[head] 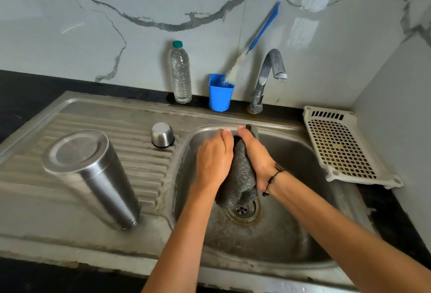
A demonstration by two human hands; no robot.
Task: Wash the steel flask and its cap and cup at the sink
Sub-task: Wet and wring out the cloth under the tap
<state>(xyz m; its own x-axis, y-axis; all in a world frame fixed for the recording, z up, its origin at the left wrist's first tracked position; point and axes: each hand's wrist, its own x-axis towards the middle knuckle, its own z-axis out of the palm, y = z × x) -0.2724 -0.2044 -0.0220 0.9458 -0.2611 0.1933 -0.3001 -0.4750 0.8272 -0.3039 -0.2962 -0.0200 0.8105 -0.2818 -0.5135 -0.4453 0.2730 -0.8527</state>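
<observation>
Hands meet over the basin of the sink (291, 241): the left hand (213, 159) and the right hand (255, 155) squeeze a dark grey cloth (238, 180) between them, fingers curled round its upper end, its lower end hanging just above the drain (243, 210). A black bead bracelet (271, 179) circles the right wrist. On the ribbed draining board to the left, the steel flask (93, 176) stands upside down, and the small steel cup (162, 134) sits inverted beyond it, near the basin's edge. I cannot tell where the cap is. Behind the sink stand a plastic water bottle (180, 73), a blue tumbler (220, 93) holding a blue-handled bottle brush (251, 43), and the tap (265, 78). A white perforated tray (342, 148) lies on the right counter.
</observation>
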